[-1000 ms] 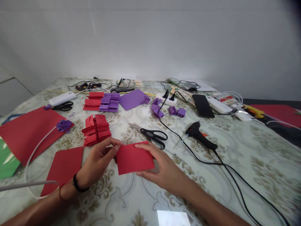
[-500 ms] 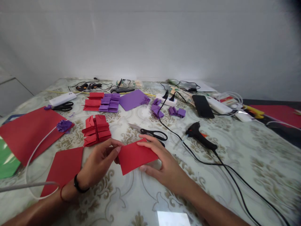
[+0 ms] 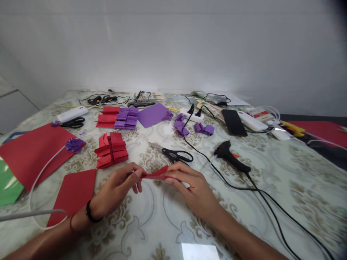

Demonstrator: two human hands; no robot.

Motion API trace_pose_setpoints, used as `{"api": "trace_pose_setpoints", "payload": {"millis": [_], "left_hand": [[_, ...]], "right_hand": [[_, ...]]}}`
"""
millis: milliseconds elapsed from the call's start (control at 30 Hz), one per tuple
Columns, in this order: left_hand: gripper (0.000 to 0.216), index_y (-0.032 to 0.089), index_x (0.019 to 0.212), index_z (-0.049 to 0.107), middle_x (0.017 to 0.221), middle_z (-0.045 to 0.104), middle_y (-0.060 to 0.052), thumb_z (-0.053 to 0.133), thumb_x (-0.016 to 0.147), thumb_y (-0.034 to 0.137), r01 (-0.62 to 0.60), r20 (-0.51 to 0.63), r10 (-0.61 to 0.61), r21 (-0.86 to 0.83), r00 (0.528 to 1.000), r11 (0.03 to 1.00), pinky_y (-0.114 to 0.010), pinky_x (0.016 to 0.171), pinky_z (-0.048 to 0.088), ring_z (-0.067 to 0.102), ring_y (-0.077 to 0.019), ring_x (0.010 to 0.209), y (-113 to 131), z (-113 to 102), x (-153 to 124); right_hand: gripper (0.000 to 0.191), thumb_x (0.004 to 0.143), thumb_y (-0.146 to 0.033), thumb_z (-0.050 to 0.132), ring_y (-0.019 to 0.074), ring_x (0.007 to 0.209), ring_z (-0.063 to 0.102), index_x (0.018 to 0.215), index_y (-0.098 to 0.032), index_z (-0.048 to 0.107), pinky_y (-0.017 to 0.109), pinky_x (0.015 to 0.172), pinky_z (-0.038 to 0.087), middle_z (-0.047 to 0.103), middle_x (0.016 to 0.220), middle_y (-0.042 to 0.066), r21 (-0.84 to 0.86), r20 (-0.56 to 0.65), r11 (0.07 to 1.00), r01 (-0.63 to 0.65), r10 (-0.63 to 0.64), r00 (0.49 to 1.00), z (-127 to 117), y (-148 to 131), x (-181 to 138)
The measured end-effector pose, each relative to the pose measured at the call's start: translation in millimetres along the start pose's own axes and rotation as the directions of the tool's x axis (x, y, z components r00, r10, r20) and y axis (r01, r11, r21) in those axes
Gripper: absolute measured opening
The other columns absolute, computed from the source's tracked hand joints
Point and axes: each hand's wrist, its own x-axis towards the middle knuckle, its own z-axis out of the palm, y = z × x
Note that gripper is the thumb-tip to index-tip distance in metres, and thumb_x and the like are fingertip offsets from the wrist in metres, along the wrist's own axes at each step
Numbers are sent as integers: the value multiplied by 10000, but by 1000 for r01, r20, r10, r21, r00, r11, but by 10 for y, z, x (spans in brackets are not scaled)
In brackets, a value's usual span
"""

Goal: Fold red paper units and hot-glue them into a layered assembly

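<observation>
Between my two hands is a piece of red paper [image 3: 157, 174], seen nearly edge-on as a thin strip. My left hand [image 3: 119, 186] pinches its left end between thumb and fingers. At the right end, my right hand [image 3: 191, 186] grips it with the thumb below and the fingers on top. Just beyond lies a pair of black-handled scissors [image 3: 177, 155], blades pointing left. Folded red paper pieces [image 3: 111, 150] sit behind my left hand. A larger red sheet [image 3: 74, 191] lies flat beside my left forearm, which partly covers it.
A black glue gun [image 3: 231, 157] rests at the right, its cable trailing toward me. Farther back are folded purple pieces [image 3: 127, 118], a purple sheet [image 3: 152, 115], a white power strip [image 3: 192, 115] and a black phone [image 3: 234, 122]. A big red sheet [image 3: 38, 151] with a crumpled purple paper flower [image 3: 73, 144] lies left.
The red paper has been tilted from showing its broad face to nearly edge-on. My right hand has rotated and closed on its right end; my left hand keeps its pinch.
</observation>
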Motion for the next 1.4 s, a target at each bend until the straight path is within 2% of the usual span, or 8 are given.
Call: {"api": "trace_pose_setpoints", "payload": {"millis": [467, 600, 800, 933, 1000, 1100, 1233, 1400], "left_hand": [[326, 175, 1065, 706, 851, 676, -42, 581, 1009, 470, -90, 32, 90, 8, 995, 996, -263, 623, 572, 643, -150, 681, -38, 30, 24], [283, 189, 1101, 707, 977, 694, -68, 628, 981, 432, -102, 36, 102, 11, 994, 995, -267, 630, 592, 669, -164, 743, -64, 33, 27], [259, 228, 1176, 730, 1177, 749, -94, 643, 943, 301, -72, 50, 66, 135, 997, 988, -314, 775, 611, 721, -221, 943, -73, 38, 14], [240, 242, 1124, 751, 1092, 783, -56, 604, 935, 224, -67, 36, 60, 254, 998, 965, -277, 734, 567, 721, -216, 935, -51, 37, -2], [176, 210, 976, 751, 924, 780, -49, 581, 962, 252, -75, -2, 79, 315, 997, 946, -265, 649, 520, 696, -202, 808, -33, 40, -5], [297, 193, 767, 662, 706, 690, -20, 546, 1001, 333, -87, -52, 114, 373, 992, 924, -259, 557, 426, 586, -169, 638, -22, 46, -9], [279, 195, 795, 619, 701, 622, 0, 546, 1008, 359, -66, -85, 101, 342, 991, 938, -244, 540, 381, 530, -153, 627, -42, 42, -17], [258, 200, 816, 574, 676, 517, 31, 585, 995, 385, -79, -89, 115, 336, 989, 938, -230, 519, 353, 467, -133, 602, -87, 38, -49]], "right_hand": [[164, 961, -333, 721, 192, 761, 689, 940, -241, 856, 287, 592, 536, 738, 897, 62, 30, -62, 996, -85, 87, 994, -16, -7, -3], [159, 941, -366, 748, 197, 775, 697, 942, -254, 860, 289, 596, 545, 745, 900, 64, 52, -82, 993, -105, 109, 991, -20, 5, 7], [159, 932, -393, 761, 202, 807, 702, 921, -268, 859, 307, 652, 561, 745, 920, 64, 75, -44, 995, -71, 74, 996, -11, 3, 12], [222, 946, -432, 723, 209, 827, 693, 1010, -255, 840, 294, 616, 549, 729, 974, 77, 103, 26, 992, -73, 71, 997, -29, -35, -8], [262, 972, -437, 670, 212, 826, 686, 1068, -244, 819, 289, 595, 537, 727, 1010, 90, 111, 23, 990, -88, 86, 996, -47, -53, -15], [250, 962, -425, 671, 228, 861, 682, 1063, -234, 797, 299, 628, 548, 713, 1024, 95, 84, -21, 991, -105, 107, 994, -71, -72, -5], [177, 951, -365, 679, 243, 952, 691, 955, -216, 774, 327, 786, 573, 715, 1039, 90, 41, -12, 992, -119, 119, 993, -57, -78, 14], [246, 993, -349, 604, 208, 752, 704, 886, -198, 765, 284, 664, 561, 747, 795, 46, 57, 92, 967, -248, 242, 966, 27, -60, -28]]}}
